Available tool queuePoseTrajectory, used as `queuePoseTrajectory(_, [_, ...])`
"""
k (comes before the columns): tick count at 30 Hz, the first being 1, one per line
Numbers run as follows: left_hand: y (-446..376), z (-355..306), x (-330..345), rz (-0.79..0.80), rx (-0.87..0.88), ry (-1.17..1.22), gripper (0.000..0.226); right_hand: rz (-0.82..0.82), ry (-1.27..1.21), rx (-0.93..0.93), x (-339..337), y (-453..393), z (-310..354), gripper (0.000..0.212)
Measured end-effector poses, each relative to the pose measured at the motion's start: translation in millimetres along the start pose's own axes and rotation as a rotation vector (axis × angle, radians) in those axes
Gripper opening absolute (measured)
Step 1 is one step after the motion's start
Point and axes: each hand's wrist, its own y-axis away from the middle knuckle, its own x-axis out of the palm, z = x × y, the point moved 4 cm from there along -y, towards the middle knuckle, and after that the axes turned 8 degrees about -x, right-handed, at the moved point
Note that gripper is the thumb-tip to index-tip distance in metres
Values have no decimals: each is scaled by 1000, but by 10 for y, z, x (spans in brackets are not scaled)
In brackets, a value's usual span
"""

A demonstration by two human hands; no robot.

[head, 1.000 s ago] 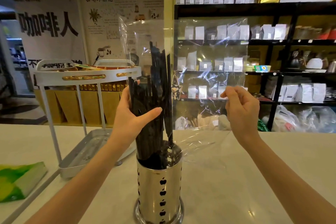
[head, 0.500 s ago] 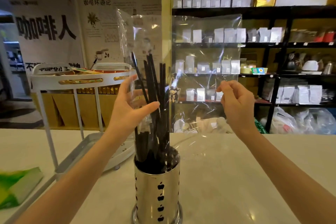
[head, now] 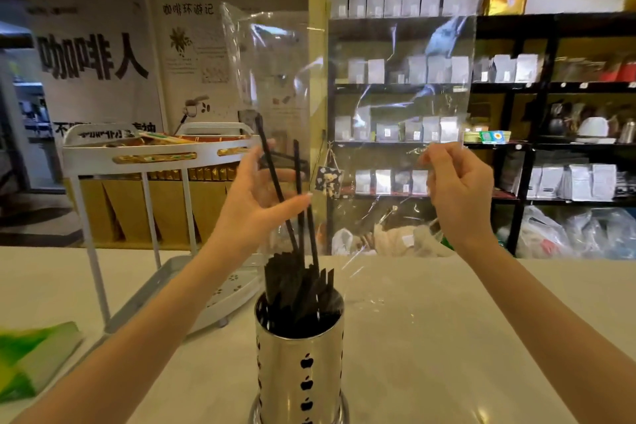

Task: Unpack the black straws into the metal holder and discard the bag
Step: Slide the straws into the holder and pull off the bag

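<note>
A shiny metal holder (head: 300, 368) with apple-shaped cut-outs stands on the counter in front of me. Most of the black straws (head: 299, 289) rest inside it. A few taller straws (head: 275, 179) still reach up into the clear plastic bag (head: 378, 107), which hangs stretched above the holder. My left hand (head: 256, 198) pinches the bag's left side, thumb against the straws inside. My right hand (head: 456, 188) pinches the bag's right edge, held at the same height.
A white two-tier rack (head: 151, 162) with packets stands at the left on the pale counter (head: 447, 337). A green book (head: 31, 354) lies at the left edge. Black shelves (head: 516, 86) of bags line the back wall.
Both hands have lifted the bag higher. Most straws have slid out of it and dropped into the holder; only a few remain standing up in the bag.
</note>
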Motion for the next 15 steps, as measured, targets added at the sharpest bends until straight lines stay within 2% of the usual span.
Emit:
queuePoseTrajectory(2, [6, -24, 66, 59, 6, -12, 65, 29, 25, -26, 31, -8, 19, 29])
queuePoseTrajectory(6, [-50, -51, 6, -38, -13, 74, 65, 21, 20, -30, 39, 39, -24, 27])
queuePoseTrajectory(9, [-57, -55, -22, -39, 2, 131, 48, 26, 20, -27, 9, 47, -47, 29])
queuePoseTrajectory(12, [-70, -40, -43, -33, -7, 171, 44, -27, -13, -21, -44, 23, -60, 31])
queuePoseTrajectory(15, [-46, -34, -12, -22, 0, 156, 35, 7, -6, 2, -23, 23, -76, 31])
